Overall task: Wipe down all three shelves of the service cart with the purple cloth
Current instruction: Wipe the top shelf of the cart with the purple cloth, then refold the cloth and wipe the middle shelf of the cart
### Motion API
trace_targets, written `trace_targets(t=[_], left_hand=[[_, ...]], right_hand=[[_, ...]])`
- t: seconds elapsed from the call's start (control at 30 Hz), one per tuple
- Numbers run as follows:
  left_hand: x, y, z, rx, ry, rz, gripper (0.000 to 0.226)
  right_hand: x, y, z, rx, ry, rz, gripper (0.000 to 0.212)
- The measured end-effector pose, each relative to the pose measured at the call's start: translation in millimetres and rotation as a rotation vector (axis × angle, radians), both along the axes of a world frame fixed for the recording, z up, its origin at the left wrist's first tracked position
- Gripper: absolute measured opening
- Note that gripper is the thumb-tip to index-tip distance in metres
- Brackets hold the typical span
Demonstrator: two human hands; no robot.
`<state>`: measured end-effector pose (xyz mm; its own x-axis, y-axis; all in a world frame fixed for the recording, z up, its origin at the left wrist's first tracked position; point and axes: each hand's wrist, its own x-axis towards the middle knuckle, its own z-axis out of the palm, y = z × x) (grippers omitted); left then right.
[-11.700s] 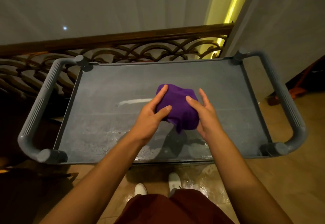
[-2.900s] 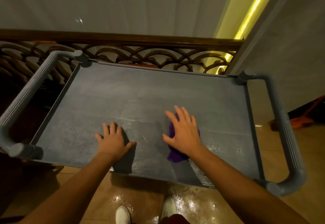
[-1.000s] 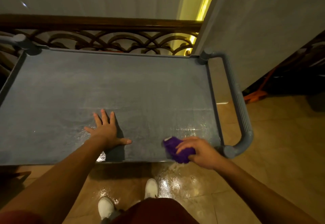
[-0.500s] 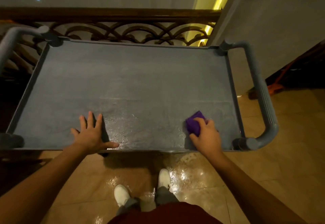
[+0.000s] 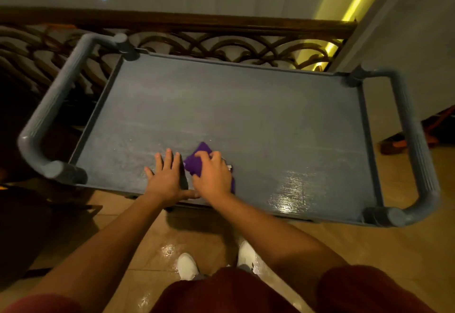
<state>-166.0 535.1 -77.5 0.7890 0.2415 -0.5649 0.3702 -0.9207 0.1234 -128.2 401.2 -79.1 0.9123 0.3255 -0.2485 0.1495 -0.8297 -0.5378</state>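
Change: the purple cloth (image 5: 197,162) has been carried from near the front right corner of the top shelf (image 5: 246,106) toward the middle of its front edge, and now lies just beside the left hand (image 5: 167,177).
Right grip: the right hand (image 5: 213,175) is laid over the cloth with its fingers curled into the bunched fabric, so the cloth is pinched and pressed onto the shelf.
Left grip: the fingers are spread flat on the shelf, nothing being held (a bracing hand, it seems).
Surface: a wet sheen (image 5: 290,189) is seen near the front right corner; the far half looks duller.
Meaning: the front strip appears to be getting covered right to left.
Remaining: the two lower shelves are hidden from this view and are judged still to be wiped.
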Motion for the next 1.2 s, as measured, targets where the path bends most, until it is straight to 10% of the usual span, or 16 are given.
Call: trace_targets(t=[0.27,0.53,0.7,0.93,1.07,1.2], left_hand=[[-19,30,-6,-0.032,0.034,0.056,0.15],[-18,42,5,-0.105,0.16,0.0,0.156],[-22,58,41,-0.399,0.116,0.029,0.13],[-45,-9,93,-1.195,-0.135,0.31,0.02],[-73,-57,102,-1.434,0.05,0.37,0.047],[-103,-78,96,-1.592,0.032,0.547,0.05]], right_hand=[[90,-82,6,-0.088,-0.07,-0.287,0.052],[-9,-24,12,0.016,0.243,0.375,0.049],[2,-69,65,0.182,0.547,0.219,0.036],[-82,-102,112,0.341,0.111,0.002,0.057],[-137,-96,119,0.064,-0.297,0.044,0.076],[-179,-118,114,0.476,-0.137,-0.093,0.091]])
